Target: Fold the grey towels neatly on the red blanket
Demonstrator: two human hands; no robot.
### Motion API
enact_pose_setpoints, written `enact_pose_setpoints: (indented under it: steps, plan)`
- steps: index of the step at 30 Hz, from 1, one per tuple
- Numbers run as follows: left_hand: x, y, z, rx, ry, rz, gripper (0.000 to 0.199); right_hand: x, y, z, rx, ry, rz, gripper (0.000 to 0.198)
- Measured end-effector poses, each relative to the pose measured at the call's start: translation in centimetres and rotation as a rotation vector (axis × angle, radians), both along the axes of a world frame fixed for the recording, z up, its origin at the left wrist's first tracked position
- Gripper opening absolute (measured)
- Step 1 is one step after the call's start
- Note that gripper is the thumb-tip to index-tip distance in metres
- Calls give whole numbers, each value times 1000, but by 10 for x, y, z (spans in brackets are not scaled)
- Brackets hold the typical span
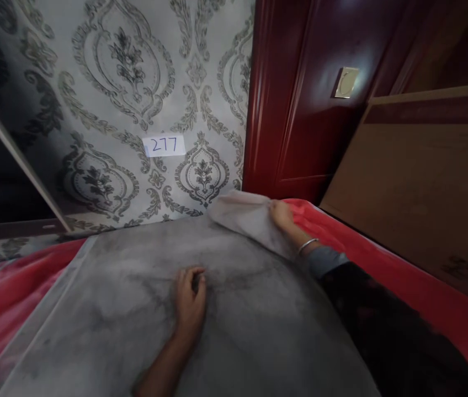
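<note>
A grey marbled cloth [134,331] is spread across a flat surface in front of me. My right hand [282,215] is closed on its far right edge, and that corner is lifted and folded back, showing a paler underside. A silver bangle [307,245] is on the right wrist. My left hand [190,300] rests on the middle of the cloth, its fingers loosely bent and the thumb apart from them. Nothing shows in that hand. Faint creases run through the cloth around it.
Red fabric [354,242] shows beyond the cloth on both sides. Behind stands a patterned wallpaper wall [201,94] with a paper label [163,145] reading 277. A dark red panel [275,110] carries a switch [346,82]. A large cardboard box [420,182] stands at right, a dark framed panel [2,165] at left.
</note>
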State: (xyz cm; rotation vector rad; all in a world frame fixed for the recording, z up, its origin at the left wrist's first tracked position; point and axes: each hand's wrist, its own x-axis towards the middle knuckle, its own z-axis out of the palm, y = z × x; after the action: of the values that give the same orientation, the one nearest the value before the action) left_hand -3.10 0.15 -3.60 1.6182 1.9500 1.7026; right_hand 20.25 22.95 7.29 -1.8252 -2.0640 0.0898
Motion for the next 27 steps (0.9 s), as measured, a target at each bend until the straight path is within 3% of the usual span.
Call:
enact_pose_setpoints:
  steps: [3,7,11,14,17,20,23,27]
  plan:
    - [0,1,-3,12,3,-3,21,62,44,11,-32,2,-179,33]
    - [-1,3,-5,-6,23,-1,22,102,65,-14,-63,8,-241,28]
    - [-1,3,-6,-26,59,-3,23,82,63,-51,38,6,-137,40]
    - [-2,2,-8,-41,101,1,24,53,56,-74,118,-14,60,44]
    - [-4,3,-10,-50,152,1,25,42,54,-89,29,-129,267,54]
    - [-5,5,-9,-68,203,-9,25,53,57,-90,-114,-223,205,57]
    - [-6,7,-7,-84,234,-21,26,61,51,-85,-153,-223,85,57]
    - [-6,11,-5,-93,258,-25,27,55,3,-97,-192,-234,137,58]
